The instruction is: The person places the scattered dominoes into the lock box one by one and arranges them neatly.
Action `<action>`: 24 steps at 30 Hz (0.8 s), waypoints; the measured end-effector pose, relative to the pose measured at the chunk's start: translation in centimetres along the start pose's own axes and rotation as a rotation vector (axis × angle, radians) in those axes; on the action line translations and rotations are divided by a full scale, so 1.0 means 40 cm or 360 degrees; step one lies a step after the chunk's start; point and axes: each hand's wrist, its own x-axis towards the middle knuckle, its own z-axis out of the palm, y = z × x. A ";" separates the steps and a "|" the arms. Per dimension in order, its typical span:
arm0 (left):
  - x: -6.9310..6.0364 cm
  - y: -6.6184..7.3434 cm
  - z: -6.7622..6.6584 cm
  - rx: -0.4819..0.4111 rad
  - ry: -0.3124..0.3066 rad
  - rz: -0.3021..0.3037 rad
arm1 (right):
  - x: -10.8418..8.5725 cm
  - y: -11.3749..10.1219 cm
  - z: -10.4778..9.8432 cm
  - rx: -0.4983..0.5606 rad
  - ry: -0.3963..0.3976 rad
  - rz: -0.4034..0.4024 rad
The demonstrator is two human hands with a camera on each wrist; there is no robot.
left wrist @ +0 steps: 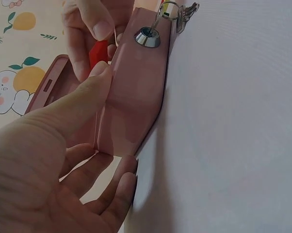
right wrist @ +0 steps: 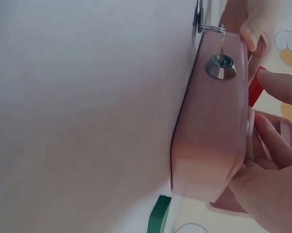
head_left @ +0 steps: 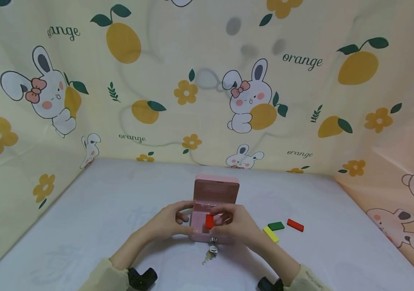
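At the lower centre of the head view: one pink metal cash box [left wrist: 138, 85], lid [head_left: 216, 191] raised, keys [head_left: 210, 255] hanging at its front lock [left wrist: 147, 37]. Red block [head_left: 209, 221]: at the box's open interior, pinched between right hand's [head_left: 237, 226] thumb and fingers. Left hand [head_left: 168, 220]: gripping the box's left side, thumb at the near rim. Lower right: green block [head_left: 276, 226], yellow block [head_left: 270, 234], second red block [head_left: 295, 225]. Hazards, as judged: a loosened pinch could drop the piece askew; crowding thumbs could knock it; a bump could swing the lid onto fingers.
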 end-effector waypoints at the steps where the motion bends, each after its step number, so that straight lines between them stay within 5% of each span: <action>1: -0.001 0.001 0.000 -0.0001 -0.0002 0.0005 | 0.002 -0.001 0.003 0.0001 -0.0003 0.0001; 24: -0.004 -0.001 -0.002 -0.0002 -0.0019 0.0041 | 0.039 0.002 0.030 0.0040 -0.0036 -0.0009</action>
